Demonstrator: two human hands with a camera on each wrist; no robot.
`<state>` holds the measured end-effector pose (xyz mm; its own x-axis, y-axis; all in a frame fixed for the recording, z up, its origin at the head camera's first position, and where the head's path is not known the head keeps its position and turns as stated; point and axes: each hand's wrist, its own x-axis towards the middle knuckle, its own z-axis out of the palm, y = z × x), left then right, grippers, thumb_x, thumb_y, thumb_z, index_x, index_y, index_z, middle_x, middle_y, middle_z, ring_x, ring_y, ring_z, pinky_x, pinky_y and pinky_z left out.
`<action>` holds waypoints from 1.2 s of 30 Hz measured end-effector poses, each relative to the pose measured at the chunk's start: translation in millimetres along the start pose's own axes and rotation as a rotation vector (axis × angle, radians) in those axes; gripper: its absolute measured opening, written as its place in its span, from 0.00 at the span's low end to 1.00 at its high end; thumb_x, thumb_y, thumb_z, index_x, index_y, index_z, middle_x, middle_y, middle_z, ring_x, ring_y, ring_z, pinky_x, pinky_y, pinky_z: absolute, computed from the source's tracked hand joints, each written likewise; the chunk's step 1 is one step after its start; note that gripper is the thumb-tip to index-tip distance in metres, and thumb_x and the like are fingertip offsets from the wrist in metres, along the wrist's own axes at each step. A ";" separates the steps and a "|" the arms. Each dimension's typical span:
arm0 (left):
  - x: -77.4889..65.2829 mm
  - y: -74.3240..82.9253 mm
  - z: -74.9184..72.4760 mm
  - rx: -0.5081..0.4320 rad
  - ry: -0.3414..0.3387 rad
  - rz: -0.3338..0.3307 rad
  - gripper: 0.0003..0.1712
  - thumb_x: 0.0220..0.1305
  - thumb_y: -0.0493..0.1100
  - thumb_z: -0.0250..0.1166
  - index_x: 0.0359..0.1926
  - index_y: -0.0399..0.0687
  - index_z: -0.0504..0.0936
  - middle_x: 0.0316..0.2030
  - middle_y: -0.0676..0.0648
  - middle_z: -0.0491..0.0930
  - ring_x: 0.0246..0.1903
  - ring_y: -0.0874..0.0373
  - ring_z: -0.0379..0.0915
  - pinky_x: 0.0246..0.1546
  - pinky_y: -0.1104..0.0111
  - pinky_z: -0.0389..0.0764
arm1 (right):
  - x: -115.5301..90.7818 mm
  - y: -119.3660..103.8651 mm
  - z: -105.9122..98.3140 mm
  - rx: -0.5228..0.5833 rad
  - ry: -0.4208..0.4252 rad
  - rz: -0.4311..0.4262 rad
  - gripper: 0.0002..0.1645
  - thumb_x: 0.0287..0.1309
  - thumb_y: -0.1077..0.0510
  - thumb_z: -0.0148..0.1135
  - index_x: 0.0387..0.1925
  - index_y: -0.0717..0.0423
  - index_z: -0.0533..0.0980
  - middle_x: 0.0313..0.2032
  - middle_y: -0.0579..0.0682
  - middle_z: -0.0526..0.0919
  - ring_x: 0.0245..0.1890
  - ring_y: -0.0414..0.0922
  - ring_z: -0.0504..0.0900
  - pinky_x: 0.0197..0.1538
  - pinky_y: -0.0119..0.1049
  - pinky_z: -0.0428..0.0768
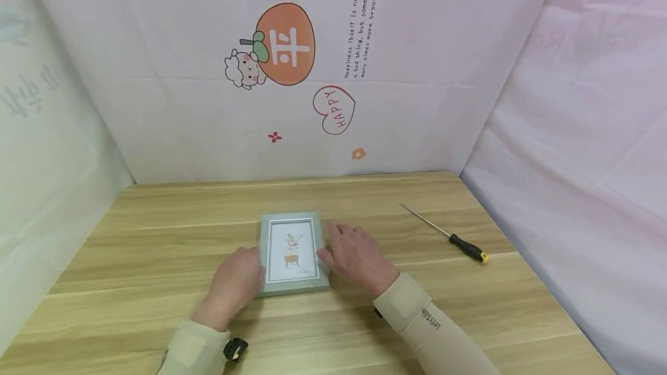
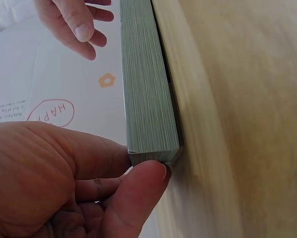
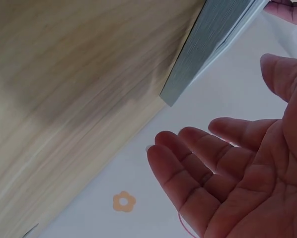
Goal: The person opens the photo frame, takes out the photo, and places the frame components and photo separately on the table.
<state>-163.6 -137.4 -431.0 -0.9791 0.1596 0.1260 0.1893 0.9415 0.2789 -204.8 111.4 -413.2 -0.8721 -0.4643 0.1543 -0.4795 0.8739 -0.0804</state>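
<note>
A picture frame (image 1: pixel 294 289) with a grey-green border lies face up on the table, holding a print of a potted plant. At its left side is my left hand (image 1: pixel 235 282). In the left wrist view, that hand (image 2: pixel 64 183) pinches a corner of the frame (image 2: pixel 148 84) between thumb and fingers. My right hand (image 1: pixel 362 256) is beside the frame's right edge. Its fingers are loosely bent and apart from the frame (image 3: pixel 203 49) in the right wrist view, where the palm of the hand (image 3: pixel 243 173) holds nothing.
A screwdriver (image 1: pixel 466 249) with a black and yellow handle lies to the right on the wood-grain table (image 1: pixel 156 236). White printed cloth (image 1: pixel 198 103) hangs behind the table, with pale cloth (image 1: pixel 589 149) along both sides.
</note>
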 end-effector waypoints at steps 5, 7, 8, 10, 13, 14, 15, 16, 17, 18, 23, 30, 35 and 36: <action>1.6 5.0 1.9 0.001 -0.001 0.010 0.08 0.63 0.37 0.55 0.31 0.36 0.77 0.24 0.43 0.74 0.27 0.50 0.71 0.29 0.55 0.77 | 0.2 -0.1 0.1 0.002 0.036 -0.021 0.20 0.66 0.45 0.53 0.39 0.60 0.73 0.29 0.55 0.77 0.28 0.49 0.75 0.31 0.45 0.78; 1.9 7.0 3.1 -0.007 -0.004 0.014 0.08 0.63 0.37 0.55 0.31 0.37 0.78 0.24 0.43 0.74 0.28 0.51 0.71 0.30 0.55 0.78 | 0.5 -0.2 0.2 -0.005 0.040 -0.022 0.19 0.66 0.46 0.53 0.35 0.59 0.73 0.26 0.53 0.74 0.25 0.46 0.72 0.27 0.42 0.76; 1.9 8.0 3.6 -0.008 -0.004 0.017 0.08 0.63 0.37 0.55 0.31 0.37 0.78 0.24 0.44 0.74 0.28 0.51 0.71 0.30 0.55 0.78 | 0.8 -0.3 0.3 -0.006 0.034 -0.017 0.18 0.66 0.46 0.53 0.33 0.58 0.72 0.24 0.52 0.72 0.23 0.45 0.70 0.25 0.41 0.74; 2.0 10.1 4.6 -0.014 -0.001 0.024 0.08 0.62 0.37 0.55 0.31 0.37 0.78 0.24 0.44 0.74 0.27 0.51 0.71 0.30 0.55 0.78 | 0.9 -0.9 0.1 -0.014 0.012 0.001 0.19 0.67 0.46 0.53 0.35 0.60 0.73 0.26 0.53 0.73 0.24 0.45 0.71 0.26 0.41 0.74; 1.7 13.4 5.6 -0.012 0.010 0.042 0.07 0.62 0.37 0.56 0.30 0.36 0.77 0.23 0.44 0.73 0.27 0.51 0.71 0.30 0.55 0.78 | 1.0 -2.2 -0.8 -0.011 -0.044 0.043 0.22 0.67 0.46 0.52 0.38 0.63 0.74 0.28 0.54 0.75 0.26 0.45 0.72 0.28 0.41 0.76; 1.5 14.5 5.9 -0.012 0.014 0.048 0.07 0.62 0.37 0.56 0.30 0.36 0.77 0.23 0.44 0.73 0.27 0.51 0.71 0.30 0.55 0.78 | 1.0 -2.5 -1.1 -0.008 -0.061 0.056 0.22 0.67 0.46 0.52 0.37 0.63 0.75 0.28 0.54 0.75 0.26 0.45 0.72 0.29 0.41 0.77; 1.2 15.6 5.8 -0.011 0.016 0.052 0.07 0.62 0.37 0.56 0.30 0.36 0.77 0.23 0.44 0.73 0.27 0.51 0.71 0.30 0.55 0.78 | 1.1 -2.8 -1.4 -0.005 -0.074 0.066 0.22 0.67 0.46 0.52 0.37 0.63 0.75 0.28 0.54 0.76 0.27 0.45 0.72 0.29 0.42 0.77; 0.9 16.6 5.7 -0.012 0.018 0.056 0.08 0.62 0.37 0.56 0.30 0.36 0.77 0.23 0.44 0.73 0.27 0.51 0.71 0.30 0.55 0.78 | 1.2 -3.0 -1.7 0.001 -0.084 0.075 0.21 0.67 0.47 0.53 0.35 0.63 0.75 0.27 0.54 0.75 0.27 0.45 0.72 0.29 0.43 0.77; 0.5 17.5 5.8 -0.011 0.019 0.059 0.08 0.62 0.37 0.56 0.30 0.35 0.77 0.23 0.44 0.73 0.27 0.51 0.71 0.30 0.55 0.78 | 1.3 -3.1 -1.7 0.009 -0.094 0.083 0.20 0.67 0.47 0.53 0.32 0.62 0.74 0.26 0.53 0.74 0.26 0.45 0.72 0.28 0.43 0.77; 0.1 18.4 5.6 -0.010 0.018 0.060 0.08 0.62 0.37 0.56 0.30 0.35 0.77 0.23 0.44 0.73 0.27 0.51 0.70 0.30 0.55 0.78 | 1.4 -3.1 -1.7 0.013 -0.101 0.090 0.20 0.67 0.48 0.53 0.30 0.61 0.74 0.25 0.53 0.74 0.25 0.45 0.71 0.27 0.43 0.76; -0.4 21.6 6.8 -0.011 0.010 0.057 0.08 0.62 0.37 0.57 0.30 0.35 0.76 0.22 0.45 0.71 0.26 0.52 0.69 0.29 0.56 0.77 | 2.0 -2.4 -0.8 0.029 -0.142 0.114 0.17 0.68 0.50 0.51 0.27 0.56 0.72 0.20 0.49 0.70 0.23 0.44 0.70 0.24 0.41 0.74; -0.5 24.6 8.5 0.003 0.000 0.083 0.07 0.63 0.36 0.57 0.29 0.36 0.74 0.21 0.47 0.69 0.24 0.55 0.66 0.27 0.59 0.75 | 3.6 -2.2 -0.6 0.022 -0.218 0.147 0.17 0.69 0.51 0.49 0.27 0.56 0.72 0.21 0.49 0.71 0.23 0.45 0.71 0.28 0.41 0.75; -0.3 26.7 9.7 -0.016 -0.006 0.083 0.07 0.63 0.36 0.56 0.29 0.37 0.74 0.21 0.47 0.70 0.24 0.55 0.66 0.28 0.59 0.76 | 2.8 -2.6 -1.1 0.009 -0.243 0.150 0.19 0.69 0.51 0.49 0.23 0.56 0.71 0.20 0.49 0.72 0.21 0.44 0.71 0.28 0.39 0.75; -0.2 27.0 10.1 -0.016 -0.007 0.082 0.06 0.63 0.36 0.56 0.29 0.37 0.74 0.21 0.47 0.70 0.24 0.55 0.66 0.28 0.59 0.76 | 2.5 -2.3 -1.0 0.010 -0.240 0.151 0.19 0.69 0.52 0.50 0.23 0.56 0.71 0.20 0.49 0.72 0.21 0.44 0.70 0.28 0.39 0.75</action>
<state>-159.1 -109.0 -433.2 -0.9608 0.2382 0.1421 0.2700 0.9203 0.2831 -205.8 108.4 -411.6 -0.9313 -0.3509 -0.0974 -0.3423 0.9348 -0.0951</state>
